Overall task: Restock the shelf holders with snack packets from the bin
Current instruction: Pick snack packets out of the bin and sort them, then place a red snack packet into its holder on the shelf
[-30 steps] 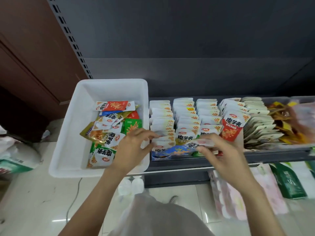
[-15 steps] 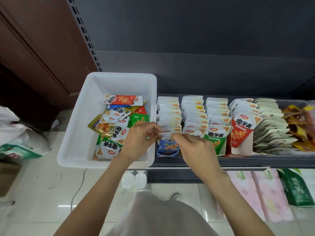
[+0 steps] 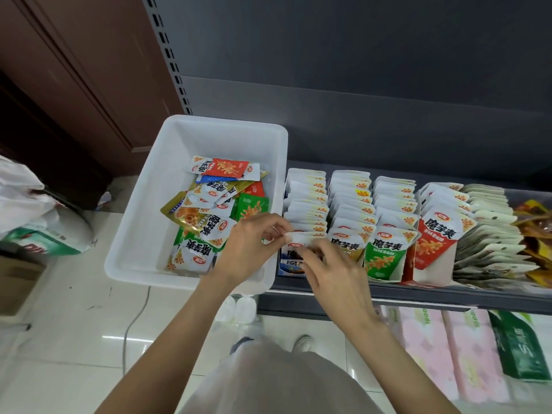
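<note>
A white plastic bin (image 3: 143,222) on the shelf's left end holds several loose snack packets (image 3: 209,222) in red, green, gold and white. To its right stand rows of upright packets in shelf holders (image 3: 349,210). At the front of the leftmost row stands a blue-and-white packet (image 3: 294,256). My left hand (image 3: 251,249) pinches that packet's top left corner. My right hand (image 3: 331,273) pinches its top edge from the right and covers much of its face.
Further right on the shelf are a red-fronted row (image 3: 436,243), pale packets (image 3: 490,234) and yellow-brown ones (image 3: 534,228). Pink tissue packs (image 3: 427,354) and a green pack (image 3: 519,345) lie below. Bags (image 3: 33,216) sit on the floor at left.
The blue packet went from lying flat across the front of the rows to standing upright in the leftmost holder. Both hands closed in on its top edge.
</note>
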A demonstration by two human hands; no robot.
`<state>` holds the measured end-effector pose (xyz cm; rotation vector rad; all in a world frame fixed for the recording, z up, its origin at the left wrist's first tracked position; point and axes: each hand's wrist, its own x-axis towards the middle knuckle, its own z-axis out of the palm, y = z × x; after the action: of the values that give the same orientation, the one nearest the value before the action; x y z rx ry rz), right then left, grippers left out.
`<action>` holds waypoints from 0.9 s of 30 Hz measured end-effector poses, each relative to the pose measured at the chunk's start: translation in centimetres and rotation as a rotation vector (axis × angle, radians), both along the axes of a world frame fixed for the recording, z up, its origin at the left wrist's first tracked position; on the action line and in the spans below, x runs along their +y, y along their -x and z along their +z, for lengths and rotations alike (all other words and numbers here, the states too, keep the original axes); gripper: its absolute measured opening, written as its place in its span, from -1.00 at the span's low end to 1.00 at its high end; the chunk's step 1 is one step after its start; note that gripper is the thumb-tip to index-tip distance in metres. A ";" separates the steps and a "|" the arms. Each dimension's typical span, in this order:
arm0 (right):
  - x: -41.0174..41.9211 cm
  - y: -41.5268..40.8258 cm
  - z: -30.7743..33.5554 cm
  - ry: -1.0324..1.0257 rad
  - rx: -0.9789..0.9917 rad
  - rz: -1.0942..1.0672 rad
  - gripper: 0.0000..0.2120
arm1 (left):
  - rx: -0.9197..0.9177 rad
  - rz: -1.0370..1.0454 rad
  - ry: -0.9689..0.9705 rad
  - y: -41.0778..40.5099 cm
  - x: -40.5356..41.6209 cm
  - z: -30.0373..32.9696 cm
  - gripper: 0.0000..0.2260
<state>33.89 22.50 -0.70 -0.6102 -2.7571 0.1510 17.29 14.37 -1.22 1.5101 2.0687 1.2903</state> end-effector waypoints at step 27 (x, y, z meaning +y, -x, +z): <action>4.4 31.3 -5.3 0.438 -0.538 -0.168 -0.71 | -0.040 0.198 0.644 19.0 -1.4 -4.9 -0.81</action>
<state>2.59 26.92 -6.05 -1.1343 -3.1815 0.6503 -1.74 12.95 -6.09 1.0024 2.3325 0.5907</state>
